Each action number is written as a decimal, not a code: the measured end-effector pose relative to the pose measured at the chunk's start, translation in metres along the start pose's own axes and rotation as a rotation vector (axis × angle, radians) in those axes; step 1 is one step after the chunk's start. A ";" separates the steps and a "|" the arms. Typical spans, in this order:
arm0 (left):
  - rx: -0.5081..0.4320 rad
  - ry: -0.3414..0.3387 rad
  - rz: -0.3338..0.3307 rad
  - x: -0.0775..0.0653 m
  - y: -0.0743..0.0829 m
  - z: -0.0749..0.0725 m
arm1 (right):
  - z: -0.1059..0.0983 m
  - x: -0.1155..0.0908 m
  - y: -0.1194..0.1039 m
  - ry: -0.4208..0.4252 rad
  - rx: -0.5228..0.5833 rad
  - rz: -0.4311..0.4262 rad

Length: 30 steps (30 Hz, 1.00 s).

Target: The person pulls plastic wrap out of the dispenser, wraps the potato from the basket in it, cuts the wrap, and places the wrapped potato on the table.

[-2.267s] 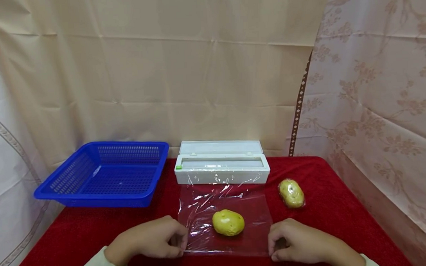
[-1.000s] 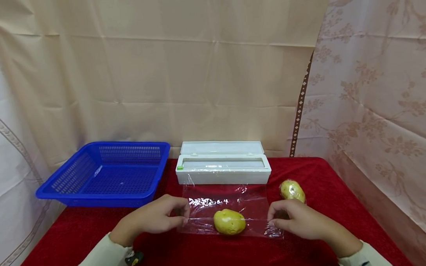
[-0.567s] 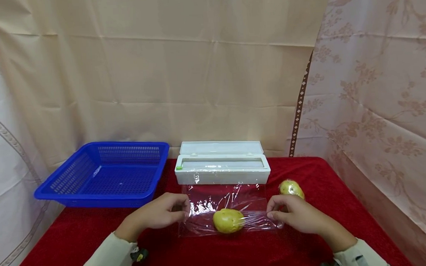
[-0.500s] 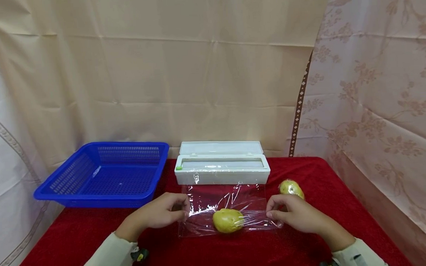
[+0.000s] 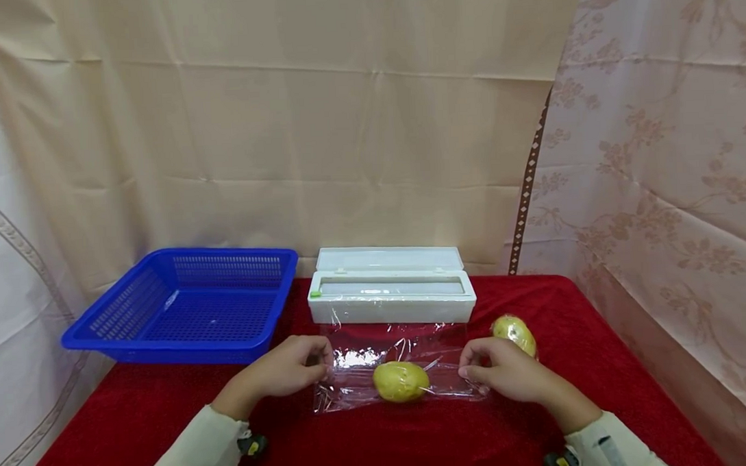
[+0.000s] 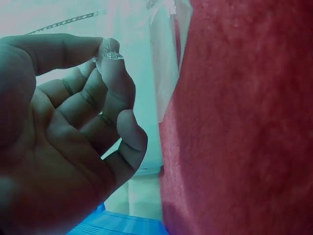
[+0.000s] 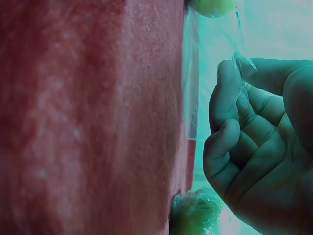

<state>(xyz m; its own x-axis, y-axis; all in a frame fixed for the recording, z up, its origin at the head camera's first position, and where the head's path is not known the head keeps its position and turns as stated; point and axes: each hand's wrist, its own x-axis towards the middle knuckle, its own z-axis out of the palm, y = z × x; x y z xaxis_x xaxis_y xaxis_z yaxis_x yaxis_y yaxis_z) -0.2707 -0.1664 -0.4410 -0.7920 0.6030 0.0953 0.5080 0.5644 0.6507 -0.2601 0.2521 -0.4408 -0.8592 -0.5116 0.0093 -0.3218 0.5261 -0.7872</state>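
Note:
A yellow potato (image 5: pixel 401 381) lies on the red cloth with clear cling film (image 5: pixel 359 358) under it and folded over it. The film runs back to a white cling film dispenser (image 5: pixel 393 309) whose lid stands up. My left hand (image 5: pixel 288 367) pinches a corner of the film between thumb and index finger, left of the potato. On the right, my right hand (image 5: pixel 507 369) pinches the other corner; in the right wrist view a wisp of film shows between its fingertips (image 7: pixel 228 73). A second potato (image 5: pixel 515 333), wrapped in film, lies just behind the right hand, partly covered by it.
A blue plastic basket (image 5: pixel 195 352) stands at the back left of the red-covered table (image 5: pixel 381 452). Beige curtains (image 5: pixel 320 125) hang behind the table, and patterned cloth (image 5: pixel 673 181) hangs along the right side.
Both hands have lifted the film's near edge and carried it back over the potato from the front. Since half a second ago the right hand has shifted slightly inward, and the potato has tipped slightly.

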 end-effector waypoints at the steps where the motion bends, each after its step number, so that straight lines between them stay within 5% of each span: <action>1: -0.004 0.000 0.000 0.001 0.000 0.001 | 0.001 0.001 0.000 -0.002 -0.009 0.004; 12: -0.018 -0.047 -0.086 0.008 0.003 0.013 | 0.007 0.008 -0.001 -0.001 -0.096 -0.020; 30: 0.133 0.051 -0.164 0.017 0.015 0.027 | 0.027 0.012 -0.009 0.138 -0.337 0.104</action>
<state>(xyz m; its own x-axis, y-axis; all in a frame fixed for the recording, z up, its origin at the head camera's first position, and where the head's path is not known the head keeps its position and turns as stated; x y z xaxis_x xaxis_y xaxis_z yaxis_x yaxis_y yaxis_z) -0.2676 -0.1325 -0.4505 -0.8823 0.4692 0.0367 0.4082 0.7242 0.5557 -0.2570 0.2224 -0.4505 -0.9324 -0.3591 0.0408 -0.3226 0.7761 -0.5418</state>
